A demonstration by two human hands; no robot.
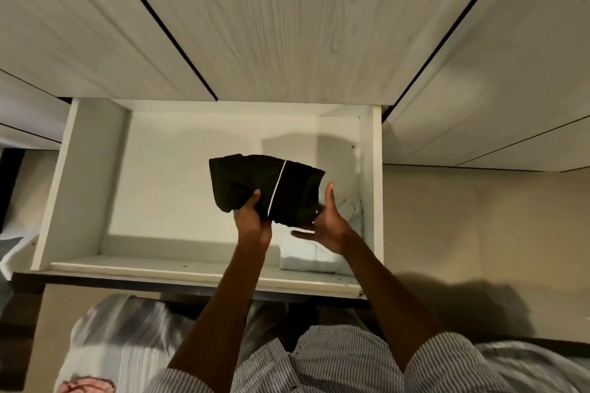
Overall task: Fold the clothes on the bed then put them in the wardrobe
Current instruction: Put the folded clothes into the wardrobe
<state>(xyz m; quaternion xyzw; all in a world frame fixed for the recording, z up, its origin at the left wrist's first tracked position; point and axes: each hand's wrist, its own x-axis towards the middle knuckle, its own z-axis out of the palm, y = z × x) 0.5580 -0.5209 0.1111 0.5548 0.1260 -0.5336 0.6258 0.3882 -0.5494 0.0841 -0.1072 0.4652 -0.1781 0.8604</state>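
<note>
A folded black garment with a thin white stripe hangs over the open wardrobe drawer. My left hand grips its lower edge, thumb on top. My right hand supports its right underside, with the fingers spread and the thumb raised. Below the hands, a folded white garment lies in the drawer's front right corner. Most of the white piece's upper part is hidden by the black garment and my right hand.
White wood-grain wardrobe doors rise behind the drawer. The drawer's dark front edge is close to my body. A pale printed cloth lies at the lower left. Beige floor lies to the right.
</note>
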